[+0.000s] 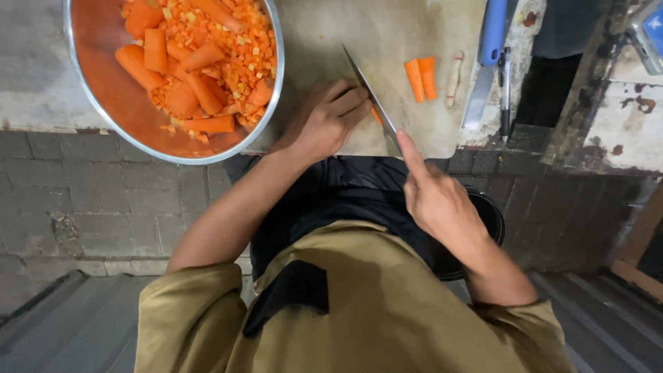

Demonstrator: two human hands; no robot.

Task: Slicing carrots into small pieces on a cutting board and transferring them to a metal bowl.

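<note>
A wide round steel bowl (83, 76) sits at the far left, holding peeled carrot lengths (181, 97) and a heap of small orange carrot dice (242, 59). Just right of it lies a pale, worn rectangular cutting board (387, 34). The left hand (324, 121) rests on the board's near edge, fingers curled together over a carrot piece (376, 116) of which only an orange sliver shows. The right hand (435, 197) grips a long steel kitchen knife (369, 93), forefinger stretched along its spine, the blade angled against the left fingers. Two short orange carrot sticks (421, 77) lie to the right, beside a thin pale peel strip (453, 79), a blue-handled tool (487, 59) and a dark pen (505, 86).
</note>
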